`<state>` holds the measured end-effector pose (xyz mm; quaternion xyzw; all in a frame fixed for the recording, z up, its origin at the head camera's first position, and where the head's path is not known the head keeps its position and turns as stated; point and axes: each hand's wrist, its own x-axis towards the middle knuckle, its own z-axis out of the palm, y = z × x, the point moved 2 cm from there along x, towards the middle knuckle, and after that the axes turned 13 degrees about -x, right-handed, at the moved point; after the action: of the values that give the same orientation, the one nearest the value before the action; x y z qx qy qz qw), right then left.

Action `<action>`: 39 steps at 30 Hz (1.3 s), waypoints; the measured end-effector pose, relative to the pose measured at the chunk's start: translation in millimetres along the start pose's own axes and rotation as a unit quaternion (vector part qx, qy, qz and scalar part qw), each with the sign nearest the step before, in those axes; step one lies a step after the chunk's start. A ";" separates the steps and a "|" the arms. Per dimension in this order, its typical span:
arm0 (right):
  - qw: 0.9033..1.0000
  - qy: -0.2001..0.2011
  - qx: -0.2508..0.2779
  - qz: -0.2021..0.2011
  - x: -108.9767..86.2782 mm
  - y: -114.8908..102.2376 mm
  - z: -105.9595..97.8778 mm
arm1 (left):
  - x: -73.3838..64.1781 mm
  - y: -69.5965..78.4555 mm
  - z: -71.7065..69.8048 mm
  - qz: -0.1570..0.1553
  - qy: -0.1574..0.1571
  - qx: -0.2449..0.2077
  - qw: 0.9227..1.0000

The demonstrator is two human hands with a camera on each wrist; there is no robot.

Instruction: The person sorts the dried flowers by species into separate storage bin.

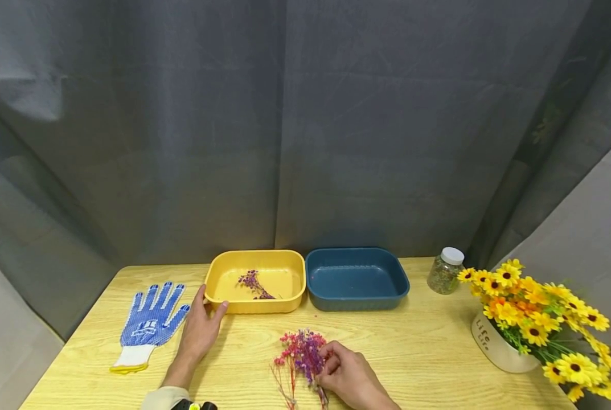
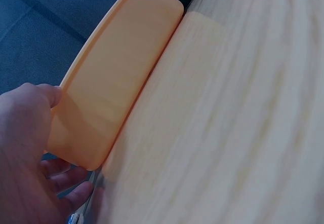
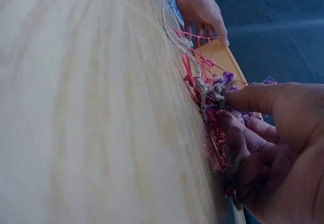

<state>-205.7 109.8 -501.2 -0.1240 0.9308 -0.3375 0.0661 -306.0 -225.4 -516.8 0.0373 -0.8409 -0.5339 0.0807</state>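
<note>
My left hand grips the front left corner of a yellow tray; the thumb lies at the rim and the fingers reach round the end wall. Inside the tray lies a sprig of small purple dried flowers. In front of it, low on the table, my right hand pinches purple dried flowers between thumb and index finger. Pink dried flowers on thin reddish stems lie right against that bunch. The right wrist view shows string-like fibres at the fingertips.
A dark blue tray stands directly right of the yellow one. A blue and white work glove lies at the left. On the right are a white-lidded jar and a pot of yellow flowers. Grey curtains hang behind the table.
</note>
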 end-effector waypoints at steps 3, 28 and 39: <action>1.000 0.007 -0.013 0.001 -0.4 0.1 0.3 | 0.4 -0.4 0.5 0.000 0.000 0.000 1.000; 0.984 0.032 0.128 0.118 4.5 2.3 -7.8 | 1.5 -0.3 -0.2 0.004 0.001 -0.002 1.000; 0.975 0.087 0.166 0.122 5.3 6.3 -18.4 | 1.3 -1.0 -0.5 0.003 -0.001 -0.006 1.000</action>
<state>-215.8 124.2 -491.5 0.0331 0.8721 -0.4861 0.0455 -307.2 -226.4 -517.4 0.0333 -0.8381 -0.5384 0.0815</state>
